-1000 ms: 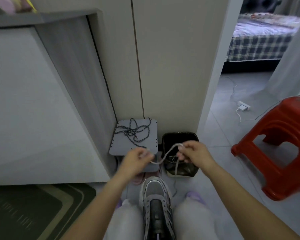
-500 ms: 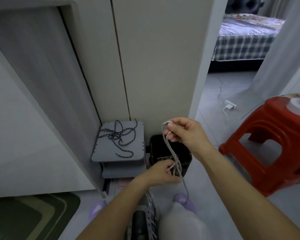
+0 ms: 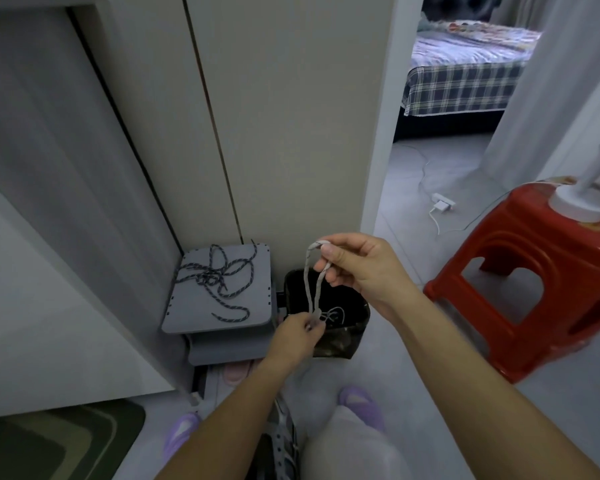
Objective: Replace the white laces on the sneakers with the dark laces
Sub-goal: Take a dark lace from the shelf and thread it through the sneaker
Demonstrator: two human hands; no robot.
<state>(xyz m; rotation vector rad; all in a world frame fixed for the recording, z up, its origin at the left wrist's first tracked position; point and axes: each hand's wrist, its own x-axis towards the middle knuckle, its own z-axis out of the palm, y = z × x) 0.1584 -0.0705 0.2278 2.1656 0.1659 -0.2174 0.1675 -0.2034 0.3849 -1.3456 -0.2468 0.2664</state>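
Observation:
A white lace (image 3: 311, 282) hangs folded between my hands, over a small dark bin (image 3: 340, 337). My right hand (image 3: 357, 268) pinches its top loop, raised above the bin. Lower down, my left hand (image 3: 298, 336) pinches the lace's bottom part at the bin's left rim. More pale lace lies inside the bin. The dark speckled laces (image 3: 219, 278) lie tangled on a grey folding stool (image 3: 257, 306) left of the bin. A sneaker (image 3: 283, 448) rests between my knees at the bottom, mostly hidden by my left forearm.
A red plastic stool (image 3: 520, 282) with a white fan base on it stands at the right. A white cabinet fills the left, with a green mat (image 3: 49, 441) below it. A charger and cable (image 3: 442, 204) lie on the floor in the doorway.
My right hand rose, lifting the lace's top, while my left hand dropped to the bin's rim, so the lace now hangs upright. The view shifted left and down; the sneaker sank toward the bottom edge.

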